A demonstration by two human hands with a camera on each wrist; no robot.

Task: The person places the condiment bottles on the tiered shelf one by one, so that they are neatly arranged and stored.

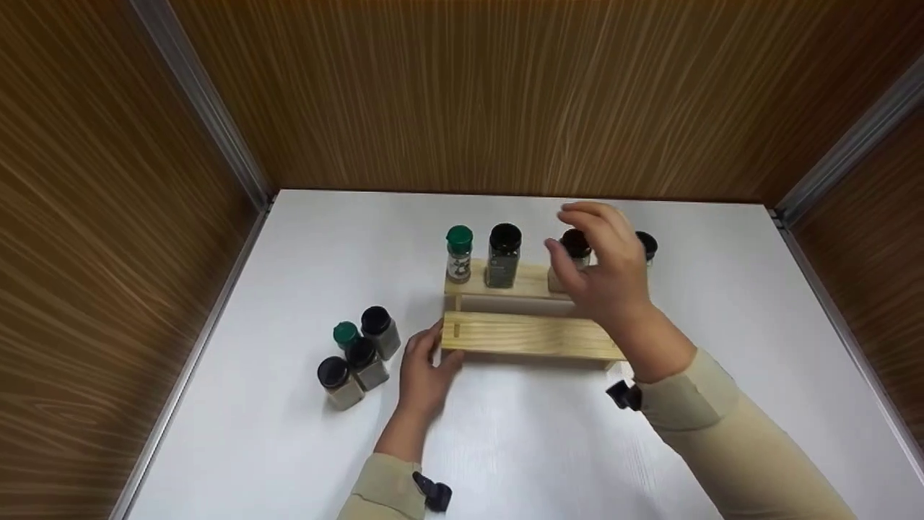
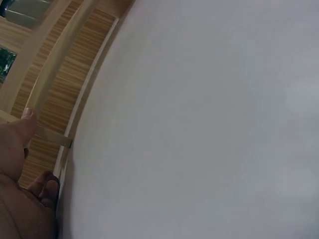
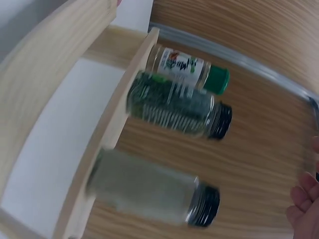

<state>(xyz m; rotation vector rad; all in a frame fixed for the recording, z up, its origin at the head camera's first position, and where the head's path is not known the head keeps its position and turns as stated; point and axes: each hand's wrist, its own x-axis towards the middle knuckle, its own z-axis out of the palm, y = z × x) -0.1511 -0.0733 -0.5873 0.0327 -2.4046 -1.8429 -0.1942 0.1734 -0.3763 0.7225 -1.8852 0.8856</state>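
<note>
While the right hand [image 1: 603, 278] hovers over the upper step of the wooden rack [image 1: 530, 334] with its fingers loosely spread around, but not clasping, the black-capped jar [image 1: 575, 249] standing there, the left hand [image 1: 426, 368] rests with relaxed fingers against the rack's left end, holding nothing. The right-wrist view shows that jar [image 3: 149, 191] standing free on the shelf with only fingertips at the frame's edge, so the hand looks empty. To do this step well, I judge the left hand should keep the rack braced so it cannot slide on the white table [image 1: 303, 238], and the right hand should move straight up and away from the jar rather than sideways, since the dark-herb jar [image 1: 503, 256] and the green-capped jar [image 1: 459, 253] stand near on one side and another black-capped jar [image 1: 647, 245] just behind the hand on the other. Well apart on the table to the left waits a cluster of four jars [image 1: 357, 354], touching or nearly so.
</note>
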